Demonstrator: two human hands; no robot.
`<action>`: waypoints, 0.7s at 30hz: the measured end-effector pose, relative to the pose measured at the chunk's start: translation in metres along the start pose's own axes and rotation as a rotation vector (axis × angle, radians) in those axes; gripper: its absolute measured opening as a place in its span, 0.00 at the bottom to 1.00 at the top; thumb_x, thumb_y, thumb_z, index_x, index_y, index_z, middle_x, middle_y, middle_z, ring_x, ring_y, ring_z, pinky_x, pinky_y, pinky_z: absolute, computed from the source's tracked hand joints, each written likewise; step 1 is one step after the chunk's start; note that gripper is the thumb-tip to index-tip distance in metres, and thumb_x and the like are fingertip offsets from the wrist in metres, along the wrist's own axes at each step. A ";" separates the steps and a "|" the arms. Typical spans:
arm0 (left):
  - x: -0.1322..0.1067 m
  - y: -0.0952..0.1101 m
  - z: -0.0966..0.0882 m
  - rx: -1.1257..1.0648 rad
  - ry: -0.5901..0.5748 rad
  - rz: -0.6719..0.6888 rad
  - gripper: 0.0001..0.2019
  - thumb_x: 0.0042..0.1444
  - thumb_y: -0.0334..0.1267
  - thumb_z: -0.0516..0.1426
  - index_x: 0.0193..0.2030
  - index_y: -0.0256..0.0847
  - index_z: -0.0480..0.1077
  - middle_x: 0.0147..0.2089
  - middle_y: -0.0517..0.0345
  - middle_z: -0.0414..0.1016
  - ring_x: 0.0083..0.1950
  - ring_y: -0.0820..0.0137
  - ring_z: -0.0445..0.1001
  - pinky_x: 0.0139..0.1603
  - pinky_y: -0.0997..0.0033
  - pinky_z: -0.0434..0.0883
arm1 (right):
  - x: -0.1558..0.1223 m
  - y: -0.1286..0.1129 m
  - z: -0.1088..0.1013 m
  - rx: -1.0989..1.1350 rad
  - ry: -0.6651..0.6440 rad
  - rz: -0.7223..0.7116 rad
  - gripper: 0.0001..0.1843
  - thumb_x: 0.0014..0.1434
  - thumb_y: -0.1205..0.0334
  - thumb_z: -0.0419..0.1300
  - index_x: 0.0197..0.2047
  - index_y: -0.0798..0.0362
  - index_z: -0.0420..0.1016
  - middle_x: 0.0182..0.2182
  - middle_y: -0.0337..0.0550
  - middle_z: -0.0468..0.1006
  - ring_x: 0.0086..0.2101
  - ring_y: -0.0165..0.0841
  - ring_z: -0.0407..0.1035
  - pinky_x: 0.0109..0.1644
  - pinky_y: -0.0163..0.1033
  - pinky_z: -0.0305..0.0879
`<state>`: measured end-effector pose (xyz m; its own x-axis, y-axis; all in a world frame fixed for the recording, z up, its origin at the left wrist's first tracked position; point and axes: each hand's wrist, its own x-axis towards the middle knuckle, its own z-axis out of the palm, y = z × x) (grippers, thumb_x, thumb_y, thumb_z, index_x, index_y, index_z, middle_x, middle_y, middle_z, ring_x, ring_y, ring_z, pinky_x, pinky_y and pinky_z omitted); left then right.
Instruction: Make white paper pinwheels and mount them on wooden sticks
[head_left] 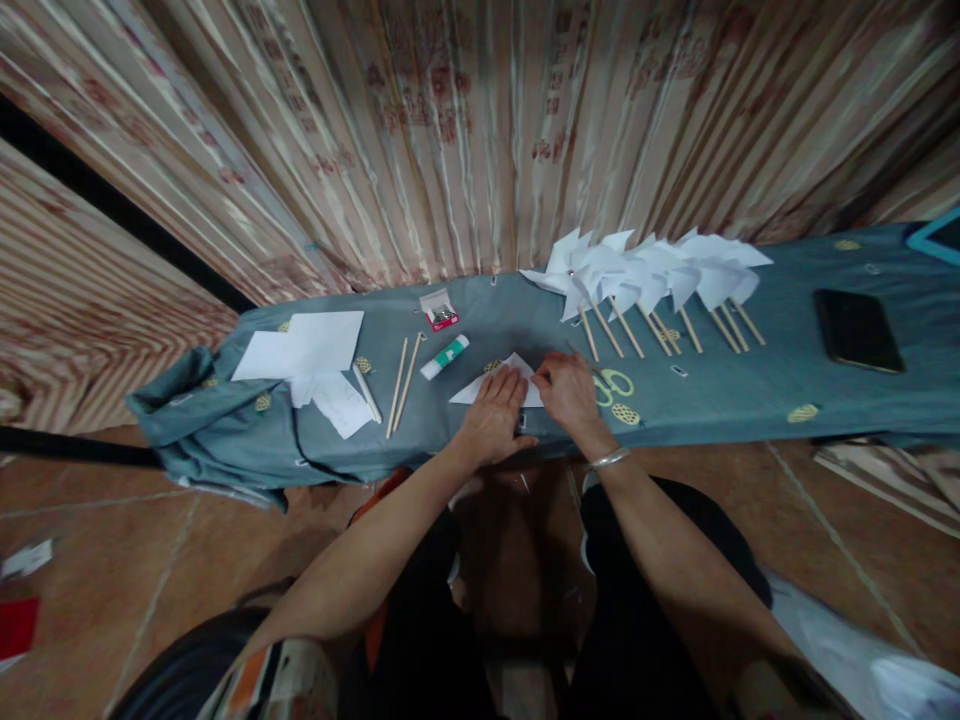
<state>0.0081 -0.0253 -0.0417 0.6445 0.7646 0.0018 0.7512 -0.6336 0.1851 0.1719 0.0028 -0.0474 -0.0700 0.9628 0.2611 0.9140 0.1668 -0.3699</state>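
Note:
A white sheet of paper [516,364], folded into a triangle, lies at the front of the cloth-covered table. My left hand [493,405] rests on it with the palm down and the fingers stretched out. At the paper's right end, the curled fingers of my right hand [564,392] pinch its edge; the fingertips are partly hidden. Just right of that hand lies a pair of scissors [618,382] with yellow-green handles, partly covered by the hand. A glue stick [445,357] with a green label lies to the left, behind the paper.
Several white paper pinwheels [651,275] on wooden sticks lie in a row at the back right. A black phone [858,330] is farther right. Leftward are two wooden sticks [406,385], a small red box [440,311] of metal pins, and paper sheets [319,343]. A curtain [450,140] hangs behind.

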 end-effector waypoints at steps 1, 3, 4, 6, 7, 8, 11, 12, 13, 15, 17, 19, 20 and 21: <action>0.000 -0.003 0.002 -0.005 0.000 0.004 0.47 0.55 0.62 0.56 0.70 0.26 0.50 0.73 0.30 0.48 0.75 0.49 0.43 0.72 0.49 0.47 | 0.000 0.000 0.000 0.001 -0.006 0.002 0.11 0.61 0.66 0.56 0.30 0.54 0.77 0.37 0.50 0.80 0.41 0.43 0.71 0.55 0.48 0.60; 0.000 -0.006 0.007 -0.005 0.005 0.013 0.48 0.55 0.64 0.53 0.71 0.26 0.48 0.74 0.31 0.46 0.76 0.50 0.42 0.72 0.48 0.48 | -0.001 -0.001 -0.001 -0.003 -0.016 -0.001 0.10 0.62 0.65 0.56 0.31 0.55 0.77 0.37 0.50 0.79 0.42 0.44 0.70 0.55 0.48 0.60; -0.001 -0.007 0.009 -0.002 0.011 0.014 0.49 0.55 0.65 0.52 0.71 0.26 0.47 0.74 0.31 0.45 0.76 0.50 0.42 0.72 0.48 0.47 | -0.002 -0.002 -0.001 -0.009 -0.017 -0.007 0.10 0.62 0.65 0.56 0.32 0.55 0.77 0.37 0.51 0.79 0.43 0.44 0.70 0.55 0.48 0.60; -0.002 -0.007 0.012 0.004 0.017 0.014 0.49 0.55 0.66 0.51 0.71 0.26 0.46 0.74 0.31 0.44 0.76 0.49 0.41 0.72 0.48 0.47 | -0.004 -0.004 -0.002 -0.026 -0.005 -0.022 0.09 0.62 0.66 0.55 0.34 0.56 0.77 0.38 0.52 0.79 0.44 0.46 0.69 0.54 0.48 0.61; -0.003 -0.007 0.012 0.007 0.017 0.013 0.50 0.55 0.66 0.51 0.71 0.25 0.46 0.74 0.30 0.44 0.76 0.49 0.41 0.72 0.48 0.46 | -0.006 -0.005 -0.003 -0.033 0.003 -0.031 0.10 0.62 0.66 0.54 0.36 0.56 0.77 0.39 0.53 0.79 0.44 0.46 0.69 0.54 0.48 0.61; -0.003 -0.006 0.012 0.011 0.017 0.012 0.50 0.55 0.67 0.51 0.71 0.25 0.47 0.74 0.31 0.45 0.76 0.48 0.42 0.72 0.48 0.46 | -0.008 -0.006 -0.004 -0.038 0.009 -0.036 0.10 0.63 0.66 0.54 0.38 0.57 0.77 0.41 0.54 0.78 0.45 0.46 0.69 0.54 0.48 0.61; -0.003 -0.005 0.011 0.024 0.010 0.015 0.51 0.54 0.66 0.53 0.71 0.24 0.47 0.74 0.31 0.45 0.75 0.48 0.42 0.72 0.48 0.45 | -0.017 -0.009 -0.007 -0.020 0.018 -0.035 0.13 0.63 0.63 0.53 0.46 0.59 0.76 0.49 0.58 0.76 0.50 0.48 0.67 0.55 0.49 0.61; -0.002 -0.004 0.010 0.027 0.006 0.015 0.50 0.54 0.65 0.54 0.71 0.24 0.47 0.74 0.31 0.45 0.75 0.47 0.42 0.72 0.49 0.45 | -0.020 -0.009 -0.008 -0.007 0.018 -0.032 0.16 0.63 0.62 0.54 0.49 0.60 0.74 0.52 0.60 0.75 0.52 0.49 0.66 0.57 0.50 0.60; -0.002 -0.004 0.009 0.028 0.003 0.013 0.50 0.54 0.64 0.55 0.71 0.24 0.48 0.74 0.30 0.45 0.75 0.47 0.42 0.72 0.49 0.45 | -0.023 -0.010 -0.009 0.004 0.018 -0.030 0.18 0.63 0.60 0.55 0.52 0.61 0.73 0.55 0.61 0.73 0.54 0.50 0.65 0.57 0.50 0.60; -0.002 -0.004 0.009 0.024 0.004 0.009 0.50 0.53 0.63 0.56 0.70 0.23 0.48 0.74 0.30 0.45 0.75 0.47 0.42 0.72 0.48 0.45 | -0.029 -0.012 -0.011 0.014 0.014 -0.028 0.22 0.62 0.57 0.57 0.55 0.62 0.71 0.58 0.62 0.70 0.56 0.51 0.63 0.59 0.52 0.59; -0.002 -0.005 0.010 0.017 0.012 0.009 0.51 0.53 0.63 0.56 0.70 0.23 0.48 0.74 0.29 0.46 0.75 0.47 0.42 0.72 0.48 0.45 | -0.034 -0.014 -0.013 0.010 0.004 -0.025 0.24 0.60 0.57 0.58 0.56 0.62 0.70 0.59 0.63 0.69 0.57 0.53 0.62 0.59 0.54 0.58; -0.001 -0.005 0.011 0.013 0.019 0.010 0.50 0.53 0.63 0.56 0.70 0.24 0.48 0.74 0.30 0.46 0.75 0.48 0.42 0.72 0.48 0.46 | -0.037 -0.015 -0.014 0.005 -0.013 -0.013 0.25 0.60 0.57 0.58 0.56 0.63 0.70 0.60 0.65 0.68 0.58 0.53 0.61 0.60 0.54 0.57; -0.001 -0.005 0.012 0.012 0.020 0.010 0.50 0.53 0.63 0.56 0.71 0.24 0.48 0.74 0.30 0.46 0.76 0.48 0.42 0.72 0.48 0.46 | -0.038 -0.016 -0.014 0.003 -0.021 -0.005 0.25 0.60 0.58 0.58 0.57 0.64 0.70 0.60 0.66 0.67 0.59 0.53 0.61 0.61 0.54 0.57; -0.001 -0.006 0.012 0.012 0.020 0.010 0.50 0.53 0.63 0.56 0.71 0.24 0.48 0.74 0.31 0.46 0.76 0.48 0.42 0.72 0.48 0.46 | -0.039 -0.016 -0.014 0.000 -0.027 0.000 0.25 0.60 0.58 0.57 0.57 0.64 0.70 0.61 0.66 0.67 0.59 0.53 0.60 0.61 0.54 0.56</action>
<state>0.0049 -0.0240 -0.0547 0.6491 0.7604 0.0228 0.7465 -0.6424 0.1732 0.1653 -0.0399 -0.0392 -0.0805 0.9683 0.2366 0.9140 0.1663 -0.3699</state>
